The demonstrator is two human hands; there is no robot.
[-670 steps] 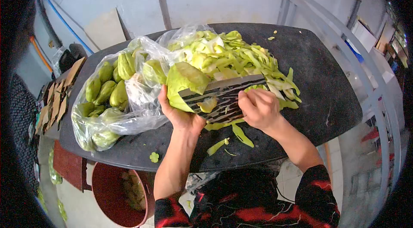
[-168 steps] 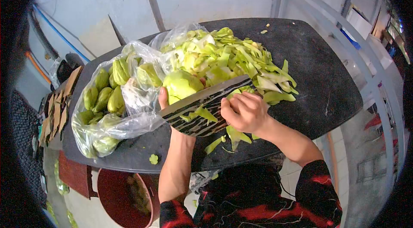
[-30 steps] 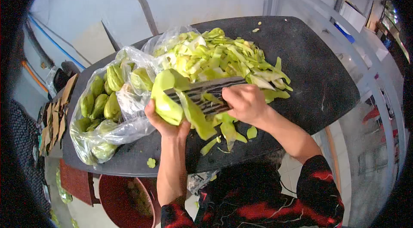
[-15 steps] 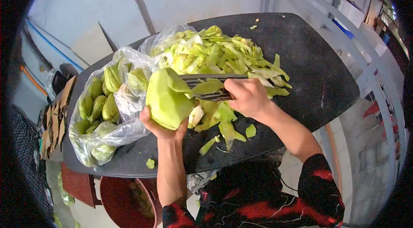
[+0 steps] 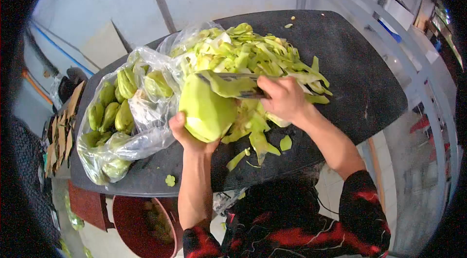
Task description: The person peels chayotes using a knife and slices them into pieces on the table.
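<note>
My left hand is wrapped round the lower end of a large, pale green peeled fruit, thumb on its left side. In my right hand is the handle end of a wide knife, its blade lying against the fruit's upper part. A strip of green peel rests along the blade. Behind the knife lies a heap of green peels, with more scraps below it. To the left, a clear plastic bag holds several green chayotes.
The dark table has a curved edge. Below its front left stand a red bin with scraps inside and a reddish-brown panel. Cardboard pieces lie at the left. A grey metal railing runs along the right.
The knife has swept across the fruit's top, and the long peel strip that hung from the fruit now lies along the blade. Over the longer span, the fruit has lost more skin.
</note>
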